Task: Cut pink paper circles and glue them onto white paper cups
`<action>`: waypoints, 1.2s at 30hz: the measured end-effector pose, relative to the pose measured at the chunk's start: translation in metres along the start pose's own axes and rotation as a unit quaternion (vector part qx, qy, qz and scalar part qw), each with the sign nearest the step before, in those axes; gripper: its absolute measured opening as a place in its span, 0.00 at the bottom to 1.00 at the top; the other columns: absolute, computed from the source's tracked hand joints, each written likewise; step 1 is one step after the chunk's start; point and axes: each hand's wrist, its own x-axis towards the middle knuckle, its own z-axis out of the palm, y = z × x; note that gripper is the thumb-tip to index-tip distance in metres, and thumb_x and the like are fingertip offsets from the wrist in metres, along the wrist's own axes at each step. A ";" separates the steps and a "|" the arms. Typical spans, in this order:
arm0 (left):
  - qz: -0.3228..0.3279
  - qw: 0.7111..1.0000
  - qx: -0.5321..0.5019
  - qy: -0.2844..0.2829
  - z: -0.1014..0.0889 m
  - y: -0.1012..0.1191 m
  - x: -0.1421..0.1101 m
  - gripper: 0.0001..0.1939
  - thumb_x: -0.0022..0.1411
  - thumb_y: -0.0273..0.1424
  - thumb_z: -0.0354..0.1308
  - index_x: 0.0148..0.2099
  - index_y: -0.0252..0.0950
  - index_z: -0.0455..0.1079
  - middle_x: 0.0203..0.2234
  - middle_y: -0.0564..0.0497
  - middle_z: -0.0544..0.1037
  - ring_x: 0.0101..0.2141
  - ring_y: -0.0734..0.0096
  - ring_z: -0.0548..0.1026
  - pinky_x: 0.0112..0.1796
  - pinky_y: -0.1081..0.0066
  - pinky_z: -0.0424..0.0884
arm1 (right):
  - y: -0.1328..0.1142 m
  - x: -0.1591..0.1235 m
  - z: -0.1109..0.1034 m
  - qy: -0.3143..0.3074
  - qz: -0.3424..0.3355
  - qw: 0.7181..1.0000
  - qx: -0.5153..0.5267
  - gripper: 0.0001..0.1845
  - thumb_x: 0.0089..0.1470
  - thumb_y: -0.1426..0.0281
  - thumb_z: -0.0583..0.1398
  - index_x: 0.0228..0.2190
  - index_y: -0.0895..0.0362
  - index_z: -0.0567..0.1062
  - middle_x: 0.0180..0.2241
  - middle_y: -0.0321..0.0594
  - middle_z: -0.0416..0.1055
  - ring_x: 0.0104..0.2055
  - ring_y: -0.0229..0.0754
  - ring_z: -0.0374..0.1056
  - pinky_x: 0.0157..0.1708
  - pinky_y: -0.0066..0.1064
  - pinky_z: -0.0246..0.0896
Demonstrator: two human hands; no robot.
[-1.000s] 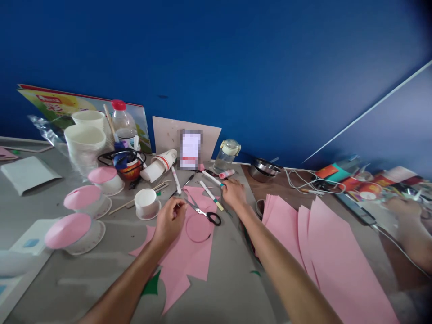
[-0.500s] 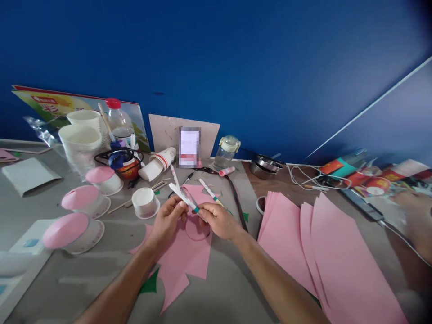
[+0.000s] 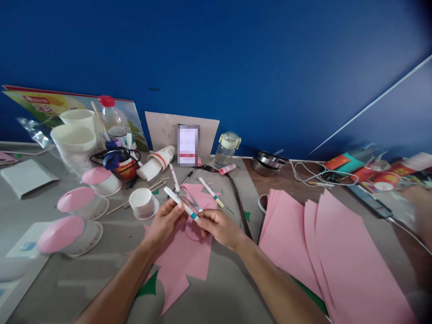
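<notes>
Between both hands is a white marker pen (image 3: 180,204) with a teal band. My left hand (image 3: 168,217) pinches its white barrel, and my right hand (image 3: 218,226) grips its teal end. Beneath them lies a cut sheet of pink paper (image 3: 184,256) with a drawn circle, partly covered by my fingers. A pair of scissors (image 3: 195,205) rests on the paper just behind the pen. Another white marker with a yellow-green end (image 3: 211,192) lies to the right of the scissors. To the left of my left hand stands a small white paper cup (image 3: 143,202).
Several cups with pink paper tops (image 3: 62,235) stand at left, before stacked paper cups (image 3: 74,141). A phone (image 3: 187,145) leans at the back beside a glass jar (image 3: 227,149). Pink sheets (image 3: 286,229) lie right. Another person's blurred hand (image 3: 418,216) is at far right.
The marker pen has tilted slightly and shifted a little between my hands, so more of the scissors shows behind it. Both hands still hold the pen. The view has shifted slightly.
</notes>
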 end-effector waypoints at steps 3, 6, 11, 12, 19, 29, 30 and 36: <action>0.007 0.999 0.034 0.004 0.003 0.000 0.000 0.14 0.56 0.42 0.61 0.33 0.35 0.69 0.20 0.56 0.67 0.20 0.78 0.63 0.23 0.76 0.60 | 0.001 0.002 -0.007 0.078 -0.032 0.991 -0.101 0.13 0.57 0.62 0.56 0.25 0.56 0.71 0.18 0.32 0.64 0.21 0.34 0.59 0.22 0.24 0.53; 0.003 0.994 0.106 0.028 0.006 -0.001 -0.001 0.13 0.57 0.41 0.59 0.36 0.35 0.70 0.19 0.57 0.65 0.20 0.77 0.63 0.22 0.76 0.59 | 0.010 0.008 -0.020 0.203 -0.080 0.947 -0.237 0.12 0.58 0.65 0.54 0.27 0.56 0.73 0.21 0.34 0.68 0.23 0.36 0.61 0.24 0.25 0.53; 0.070 0.956 0.285 0.012 0.004 -0.003 -0.002 0.07 0.57 0.35 0.57 0.33 0.37 0.73 0.26 0.50 0.75 0.29 0.68 0.71 0.31 0.72 0.65 | 0.031 0.021 -0.041 0.303 -0.056 0.876 -0.371 0.11 0.57 0.67 0.55 0.31 0.57 0.76 0.26 0.40 0.76 0.27 0.40 0.69 0.28 0.27 0.55; 0.085 0.946 0.312 0.004 0.004 -0.002 -0.002 0.07 0.58 0.34 0.56 0.33 0.38 0.73 0.28 0.50 0.76 0.30 0.67 0.72 0.32 0.71 0.65 | 0.033 0.023 -0.044 0.311 -0.040 0.867 -0.387 0.11 0.57 0.67 0.55 0.31 0.56 0.76 0.27 0.40 0.77 0.28 0.41 0.70 0.28 0.27 0.54; 0.140 0.913 0.383 0.005 0.000 0.000 -0.001 0.07 0.59 0.31 0.53 0.32 0.38 0.72 0.27 0.50 0.78 0.29 0.66 0.73 0.33 0.71 0.64 | 0.038 0.027 -0.048 0.341 0.015 0.825 -0.450 0.12 0.57 0.66 0.55 0.32 0.55 0.77 0.27 0.40 0.78 0.28 0.42 0.72 0.27 0.28 0.50; 0.157 0.894 0.415 0.067 -0.006 0.000 0.002 0.09 0.61 0.32 0.49 0.37 0.37 0.70 0.30 0.49 0.77 0.30 0.67 0.74 0.32 0.71 0.66 | 0.035 0.024 -0.047 0.317 0.066 0.801 -0.504 0.13 0.60 0.65 0.53 0.35 0.56 0.77 0.29 0.42 0.78 0.31 0.41 0.72 0.32 0.29 0.51; 0.161 0.892 0.417 0.071 -0.007 0.000 0.002 0.09 0.61 0.31 0.48 0.38 0.37 0.70 0.30 0.49 0.77 0.30 0.67 0.73 0.32 0.71 0.66 | 0.035 0.024 -0.047 0.312 0.071 0.797 -0.513 0.14 0.60 0.65 0.53 0.36 0.56 0.77 0.29 0.42 0.78 0.32 0.42 0.72 0.33 0.29 0.51; 0.244 0.862 0.442 0.038 -0.009 -0.002 0.004 0.10 0.59 0.25 0.46 0.33 0.37 0.68 0.27 0.50 0.74 0.29 0.68 0.72 0.32 0.70 0.67 | 0.029 0.020 -0.043 0.354 0.032 0.760 -0.544 0.14 0.57 0.63 0.57 0.42 0.56 0.76 0.44 0.48 0.73 0.46 0.51 0.66 0.42 0.36 0.54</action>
